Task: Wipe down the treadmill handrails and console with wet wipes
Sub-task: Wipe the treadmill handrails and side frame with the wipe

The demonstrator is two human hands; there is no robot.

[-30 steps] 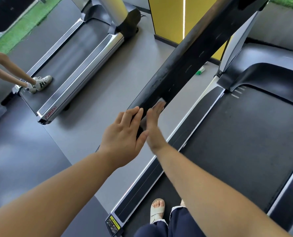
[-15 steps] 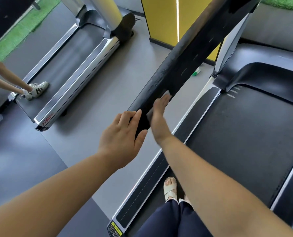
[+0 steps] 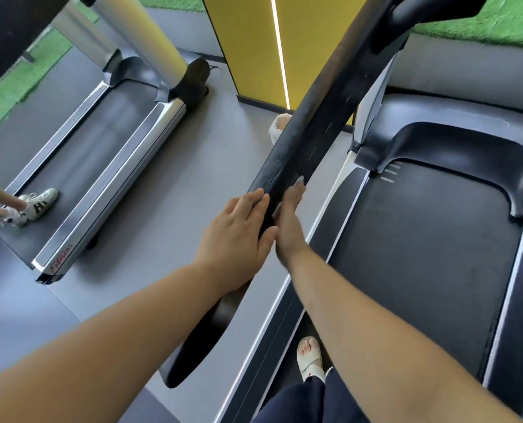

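Observation:
A long black handrail [image 3: 303,138] runs diagonally from the lower centre up to the top right of the head view. My left hand [image 3: 238,236] lies flat on its left side with straight fingers. My right hand [image 3: 289,215] presses a white wet wipe [image 3: 299,179] against the rail's right side; only a corner of the wipe shows past the fingertips. The console is out of view.
I stand on the treadmill belt [image 3: 422,254] at the right, one sandalled foot [image 3: 310,360] near its side rail. A second treadmill [image 3: 101,166] stands at the left with another person's sneakers [image 3: 37,203] on it. A white packet [image 3: 277,126] lies on the grey floor by a yellow panel [image 3: 254,41].
Both hands have slid a little further up along the handrail, the right hand carrying the wipe. The view has tilted, showing more of the rail's lower end.

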